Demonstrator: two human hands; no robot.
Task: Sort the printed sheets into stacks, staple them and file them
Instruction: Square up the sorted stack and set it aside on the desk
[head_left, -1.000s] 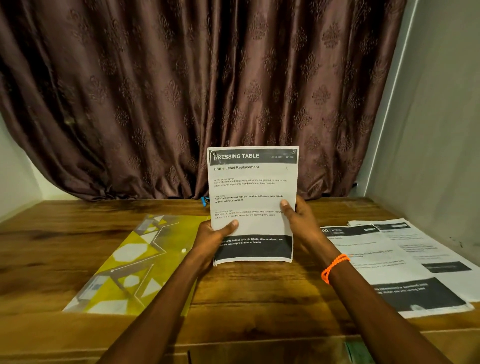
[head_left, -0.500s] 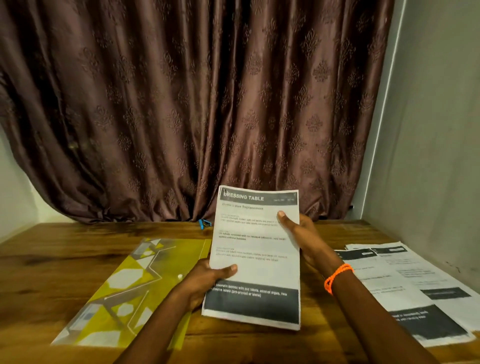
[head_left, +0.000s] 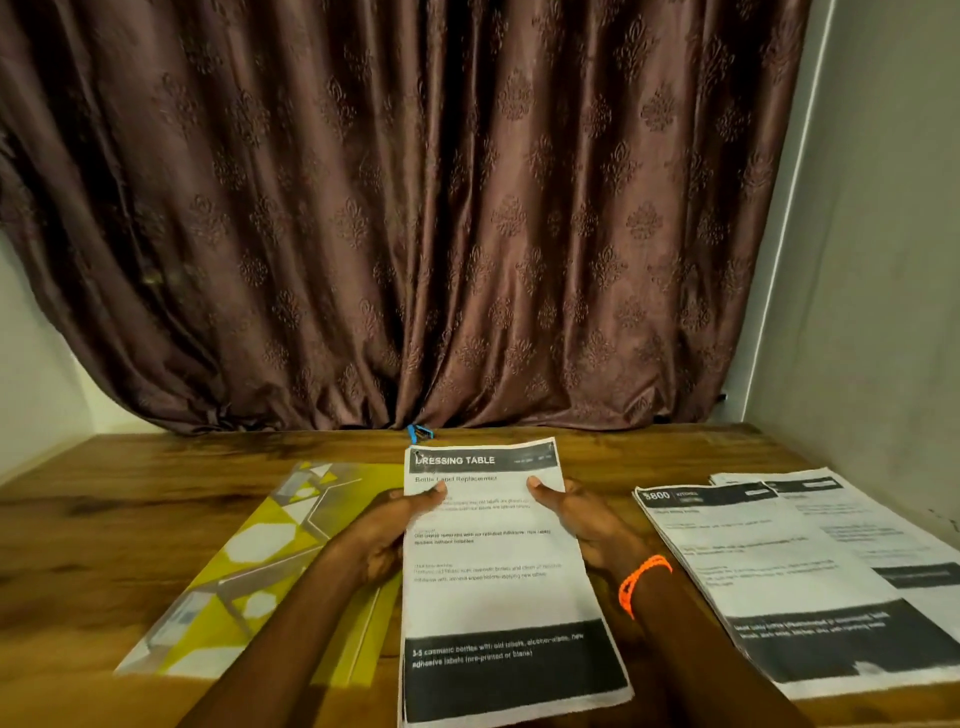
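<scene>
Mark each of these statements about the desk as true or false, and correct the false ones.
1. Both hands hold the "Dressing Table" stack, the left hand on its left edge and the right hand on its right edge. True.
2. The yellow folder lies to the right of the held stack. False: it lies to the left, flat on the wooden table.
3. An orange band is on the right wrist. True.
4. The table right of the held stack is bare. False: the other printed sheets lie there, overlapping.
5. The small blue object rests on top of the folder. False: it sits at the table's back edge by the curtain.
</scene>
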